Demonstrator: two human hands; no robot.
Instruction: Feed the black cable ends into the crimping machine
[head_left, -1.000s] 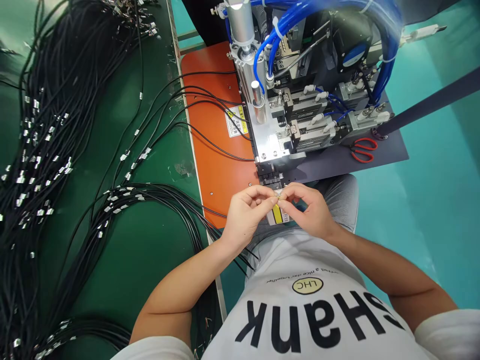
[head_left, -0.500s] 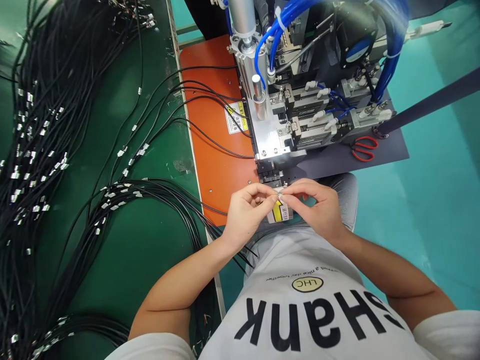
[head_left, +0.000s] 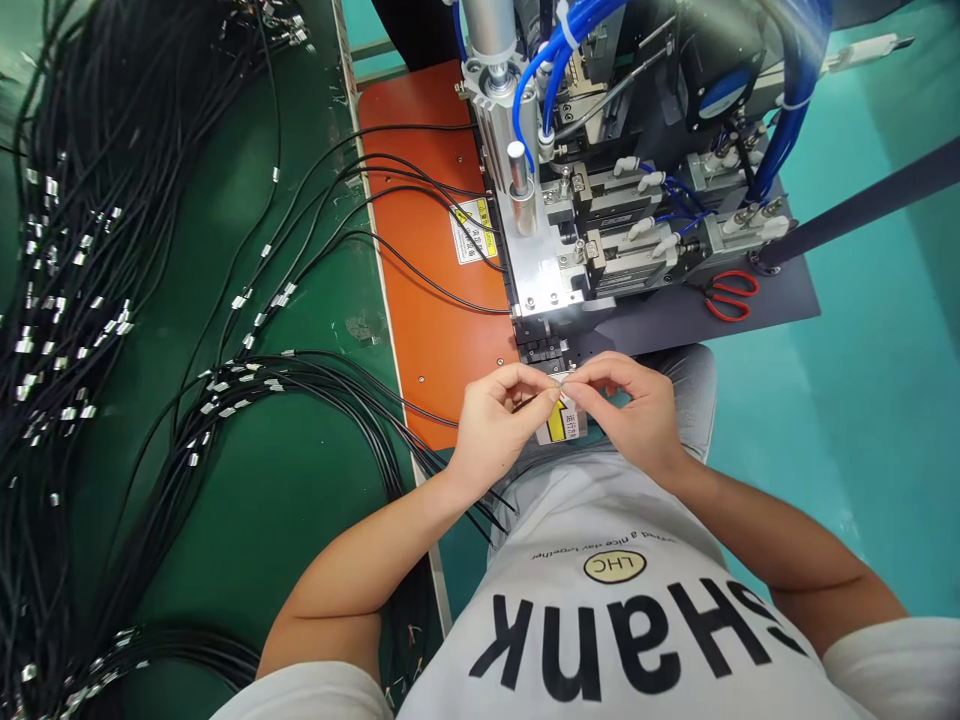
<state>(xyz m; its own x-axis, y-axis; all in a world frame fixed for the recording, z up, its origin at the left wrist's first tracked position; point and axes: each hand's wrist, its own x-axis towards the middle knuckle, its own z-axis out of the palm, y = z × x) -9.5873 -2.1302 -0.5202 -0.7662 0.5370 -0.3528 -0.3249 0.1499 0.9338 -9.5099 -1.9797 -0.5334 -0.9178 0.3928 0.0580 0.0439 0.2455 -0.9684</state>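
Note:
My left hand [head_left: 491, 420] and my right hand [head_left: 628, 410] meet fingertip to fingertip just in front of the machine's black jaw [head_left: 541, 350]. Between the pinched fingers sits a small silver metal connector [head_left: 559, 381] at a cable end; both hands grip it. A black cable [head_left: 450, 465] runs from under my left hand down toward the green table. A yellow warning label [head_left: 559, 420] shows just below the fingers.
The crimping machine [head_left: 555, 240] with blue air hoses [head_left: 555, 50] stands on an orange plate [head_left: 427, 280]. Bundles of black cables with silver tips [head_left: 90, 300] cover the green table [head_left: 300, 480] at left. Red scissors [head_left: 724, 295] lie right of the machine.
Both hands have shifted slightly up toward the machine's jaw, still pinching the connector together. The view has tilted a little.

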